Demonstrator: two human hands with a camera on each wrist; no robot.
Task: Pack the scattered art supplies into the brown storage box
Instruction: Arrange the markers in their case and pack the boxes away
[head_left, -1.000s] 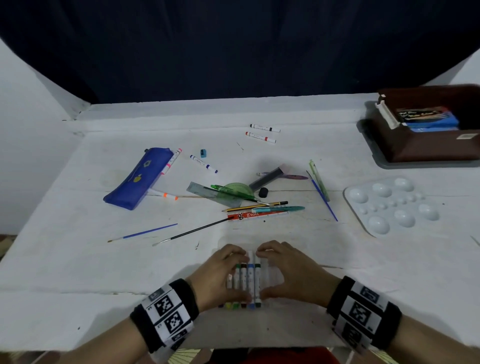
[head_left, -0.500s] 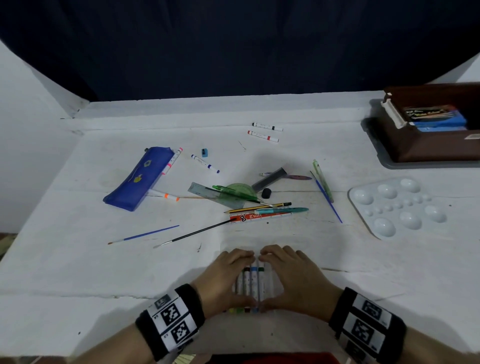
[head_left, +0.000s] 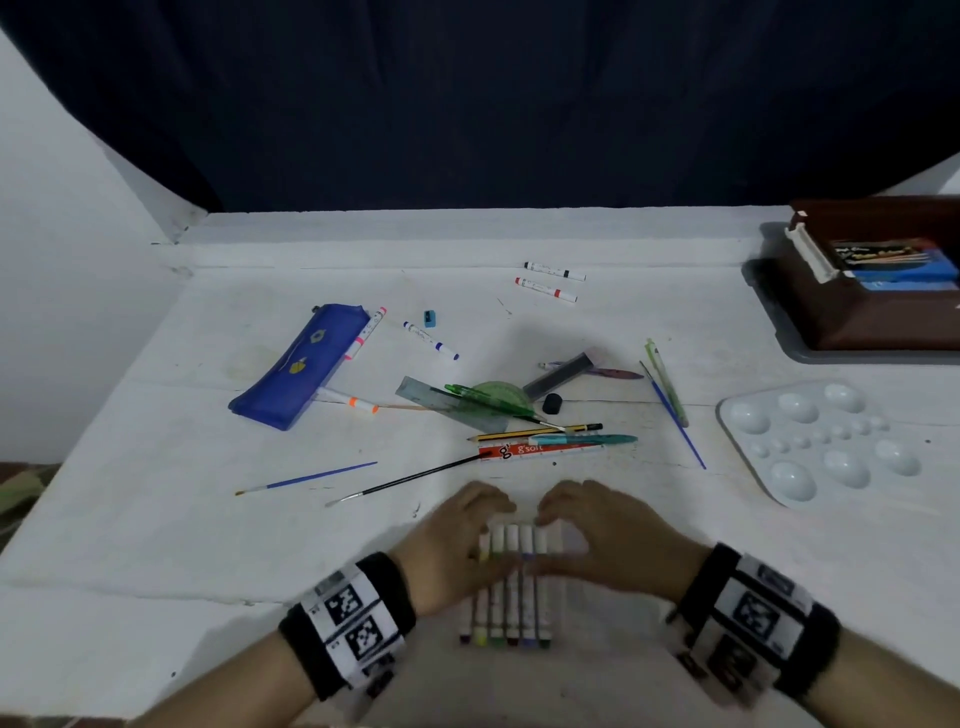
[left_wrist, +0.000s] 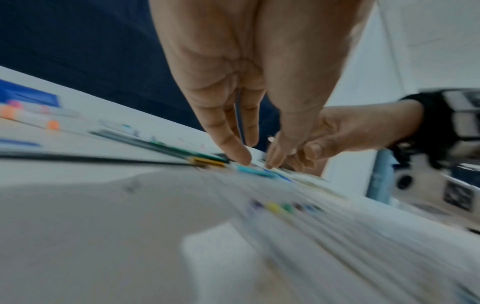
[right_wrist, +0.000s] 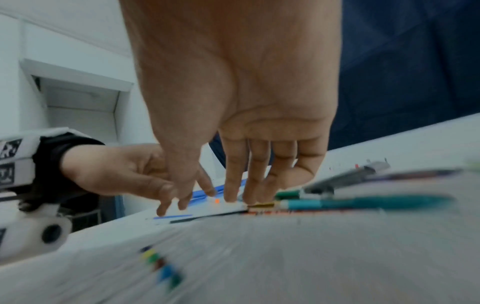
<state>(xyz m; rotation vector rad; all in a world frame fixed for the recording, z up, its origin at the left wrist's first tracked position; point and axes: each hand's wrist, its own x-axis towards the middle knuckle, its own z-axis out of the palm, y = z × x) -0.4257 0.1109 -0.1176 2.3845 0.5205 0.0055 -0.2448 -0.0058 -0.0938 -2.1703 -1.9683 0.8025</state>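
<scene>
Both my hands frame the clear flat pack of coloured markers (head_left: 511, 587) at six o'clock on the white table (head_left: 156, 545).

My left hand (head_left: 449, 545) and right hand (head_left: 608, 545) touch its two sides with fingers together and nearly straight, fingertips at its far edge. I cannot tell whether the pack is lifted. The brown storage box (head_left: 878, 317) sits at two o'clock, well apart.

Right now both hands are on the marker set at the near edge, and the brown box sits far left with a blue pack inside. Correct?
Not quite. The brown box sits far right, not left, as the head view shows. The rest holds: left hand and right hand are on the marker set, and a blue pack lies in the box.
</scene>
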